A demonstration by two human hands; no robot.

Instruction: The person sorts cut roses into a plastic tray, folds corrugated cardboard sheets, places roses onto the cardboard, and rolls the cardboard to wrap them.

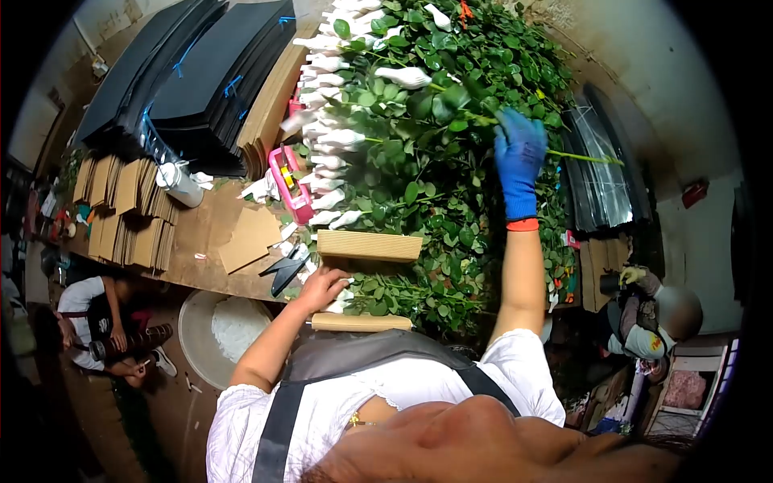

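Green, probably light and springy: hold by the stem [584, 156], away from the fragile wrapped bud [405, 77] left of the grip, as clamped inside the right hand [522, 149]; closure impossible to tell for the left hand [324, 288].

Leaves [441, 197] look glossy — the ribbed cardboard strip [369, 245], matt.

2 arms reach forward, well apart. The left arm [268, 344] slants inward to a bare left hand [324, 289], near the body, back upward, fingers close together; the right arm [524, 278] stretches farther ahead, its blue-gloved right hand [521, 151] curled, wrist nearly straight
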